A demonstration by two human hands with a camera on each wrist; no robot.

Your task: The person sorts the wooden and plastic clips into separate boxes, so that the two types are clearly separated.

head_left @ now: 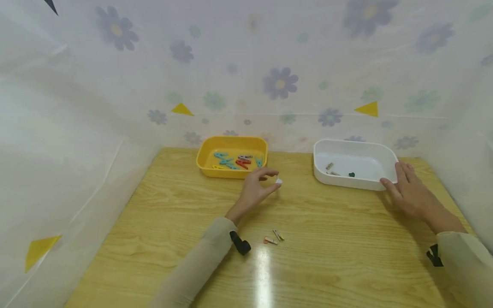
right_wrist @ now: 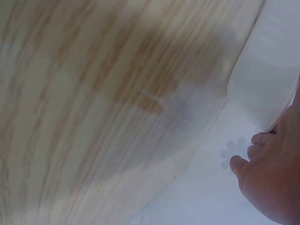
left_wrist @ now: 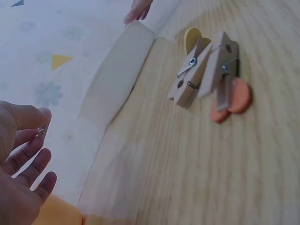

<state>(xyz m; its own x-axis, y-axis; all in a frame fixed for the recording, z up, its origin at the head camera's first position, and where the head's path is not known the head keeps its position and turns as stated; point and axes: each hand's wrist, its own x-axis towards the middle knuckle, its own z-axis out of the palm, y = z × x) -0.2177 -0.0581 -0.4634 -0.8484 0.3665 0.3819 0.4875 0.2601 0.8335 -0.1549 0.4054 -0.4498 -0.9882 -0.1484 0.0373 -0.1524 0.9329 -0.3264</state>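
Observation:
My left hand (head_left: pixel 254 188) pinches a small clothespin (head_left: pixel 279 181) between thumb and fingers, above the table just right of the yellow tray (head_left: pixel 232 173). A white piece shows on that clothespin; in the left wrist view its metal spring is visible, while the fingers cover most of it. With my right hand (head_left: pixel 414 194) I grip the near right corner of the white tray (head_left: pixel 354 183), thumb at the front rim and fingers along the side. Inside it lie a few small wooden clothespins (head_left: pixel 329 166) and a dark green piece (head_left: pixel 351 174).
Two wooden clothespins lie on the table nearer me, one with a yellow heart (left_wrist: pixel 191 41) and one with an orange heart (left_wrist: pixel 240 96). Several coloured plastic clips (head_left: pixel 227 161) fill the yellow tray. A flowered sheet (head_left: pixel 246 85) hangs behind the table.

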